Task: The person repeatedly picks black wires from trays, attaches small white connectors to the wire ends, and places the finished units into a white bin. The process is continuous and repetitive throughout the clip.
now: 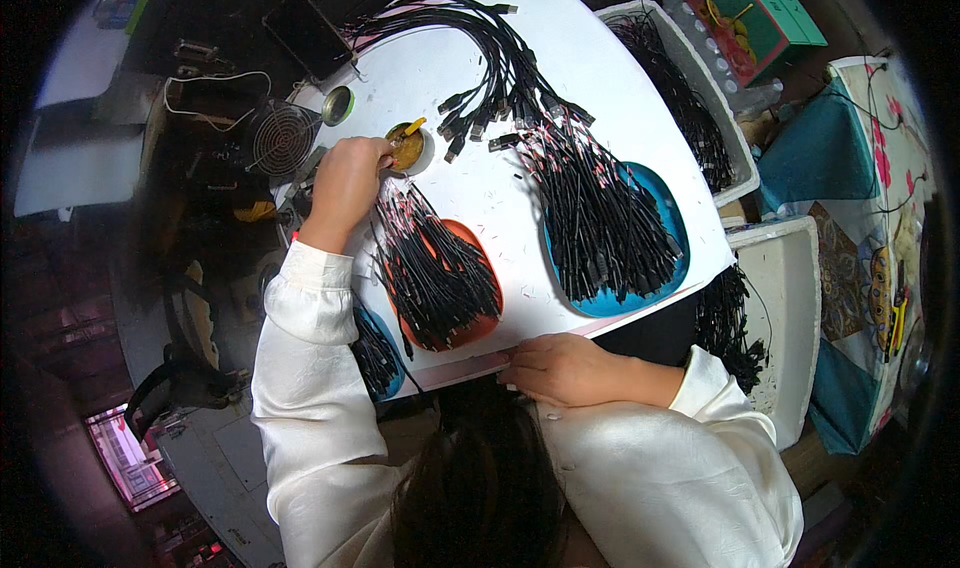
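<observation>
My left hand (346, 190) is closed in a pinch at the rim of a small round tin (421, 158) of yellow-brown paste. What its fingertips hold is too small to make out. A yellow-ended stick (414, 126) leans in the tin. Just below that hand, an orange tray (486, 320) carries a bundle of short black cables (440, 278) with bare reddish and white wire ends pointing at the tin. My right hand (562, 370) rests on the table's front edge, its fingers lying loosely together, with nothing seen in them. To its upper right, a blue tray (672, 213) bears a larger cable bundle (600, 218).
Long black USB cables (500, 43) curve over the back of the white table (610, 78). A round lid (338, 105), a fan grille (283, 138) and a phone-like dark slab (305, 33) sit at the left. White foam boxes (742, 173) of cables stand at the right.
</observation>
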Action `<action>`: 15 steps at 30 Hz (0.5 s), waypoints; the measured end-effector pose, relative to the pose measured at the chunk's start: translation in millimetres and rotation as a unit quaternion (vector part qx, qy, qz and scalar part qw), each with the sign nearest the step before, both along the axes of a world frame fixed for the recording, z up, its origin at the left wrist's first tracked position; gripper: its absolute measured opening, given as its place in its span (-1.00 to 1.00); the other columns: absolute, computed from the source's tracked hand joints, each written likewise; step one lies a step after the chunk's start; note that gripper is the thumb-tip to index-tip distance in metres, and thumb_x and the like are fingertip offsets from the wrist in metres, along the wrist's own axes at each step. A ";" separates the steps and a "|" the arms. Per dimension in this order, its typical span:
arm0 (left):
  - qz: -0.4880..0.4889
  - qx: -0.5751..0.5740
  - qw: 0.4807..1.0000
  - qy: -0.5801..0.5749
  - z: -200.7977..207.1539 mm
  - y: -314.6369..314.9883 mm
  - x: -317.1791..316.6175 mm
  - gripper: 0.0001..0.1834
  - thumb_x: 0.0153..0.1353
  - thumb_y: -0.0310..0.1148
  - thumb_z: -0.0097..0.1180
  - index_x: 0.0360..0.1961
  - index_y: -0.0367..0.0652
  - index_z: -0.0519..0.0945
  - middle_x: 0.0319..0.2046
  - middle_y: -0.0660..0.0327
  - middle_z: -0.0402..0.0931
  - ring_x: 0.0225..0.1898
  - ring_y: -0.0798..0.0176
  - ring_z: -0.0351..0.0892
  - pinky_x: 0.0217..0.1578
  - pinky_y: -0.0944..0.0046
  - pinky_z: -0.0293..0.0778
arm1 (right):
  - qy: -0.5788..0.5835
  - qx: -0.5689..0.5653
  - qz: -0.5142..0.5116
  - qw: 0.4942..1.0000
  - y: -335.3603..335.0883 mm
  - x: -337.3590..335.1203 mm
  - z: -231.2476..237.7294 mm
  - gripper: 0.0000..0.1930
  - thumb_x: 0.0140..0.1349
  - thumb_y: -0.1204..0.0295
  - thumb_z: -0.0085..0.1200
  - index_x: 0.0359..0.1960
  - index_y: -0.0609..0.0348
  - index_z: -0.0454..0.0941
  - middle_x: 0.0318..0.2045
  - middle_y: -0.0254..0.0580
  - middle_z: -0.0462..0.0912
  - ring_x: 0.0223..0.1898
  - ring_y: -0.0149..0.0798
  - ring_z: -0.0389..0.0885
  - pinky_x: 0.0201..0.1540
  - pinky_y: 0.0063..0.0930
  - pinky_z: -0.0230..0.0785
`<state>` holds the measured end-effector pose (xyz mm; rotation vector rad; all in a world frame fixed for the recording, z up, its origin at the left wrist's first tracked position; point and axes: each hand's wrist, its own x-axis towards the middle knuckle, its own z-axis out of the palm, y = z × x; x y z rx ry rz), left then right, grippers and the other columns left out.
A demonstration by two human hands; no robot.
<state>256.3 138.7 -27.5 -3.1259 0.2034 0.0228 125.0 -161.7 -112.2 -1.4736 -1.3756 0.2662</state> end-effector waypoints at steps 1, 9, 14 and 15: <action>0.004 0.002 1.000 0.002 1.8 -0.5 -1.1 -0.89 0.08 -0.43 0.13 -0.40 -0.20 0.67 -0.47 -0.06 0.56 -0.37 -0.13 0.57 -0.32 -0.01 0.45 | 0.001 -0.008 0.000 1.000 0.1 -0.2 -0.1 -0.77 0.14 0.41 0.00 -0.23 0.27 0.55 -0.27 -0.06 0.59 -0.18 -0.06 0.57 -0.13 -0.25 0.46; 0.047 -0.081 0.993 -0.067 37.9 26.0 -34.4 -0.87 0.10 -0.43 0.17 -0.38 -0.28 0.62 -0.46 -0.07 0.55 -0.38 -0.15 0.55 -0.38 0.05 0.42 | -0.010 -0.033 -0.014 0.999 0.4 -5.0 0.0 -0.79 0.09 0.47 0.10 -0.21 0.22 0.58 -0.33 -0.14 0.57 -0.23 -0.12 0.58 -0.21 -0.30 0.49; 0.129 -0.080 0.984 -0.098 48.2 71.7 -72.6 -0.92 0.13 -0.53 0.14 -0.36 -0.35 0.59 -0.57 0.02 0.52 -0.55 0.11 0.54 -0.48 0.24 0.40 | -0.016 -0.057 -0.045 0.997 3.9 -9.6 3.6 -0.78 0.03 0.52 0.14 -0.24 0.17 0.57 -0.36 -0.21 0.59 -0.30 -0.18 0.59 -0.31 -0.35 0.48; 0.131 -0.077 0.983 -0.106 47.4 80.2 -78.2 -0.90 0.12 -0.50 0.15 -0.36 -0.33 0.61 -0.55 -0.02 0.53 -0.51 0.02 0.55 -0.45 0.18 0.41 | -0.019 -0.051 -0.050 0.997 5.2 -9.8 4.3 -0.80 0.04 0.51 0.14 -0.25 0.17 0.56 -0.38 -0.21 0.57 -0.32 -0.18 0.58 -0.32 -0.35 0.47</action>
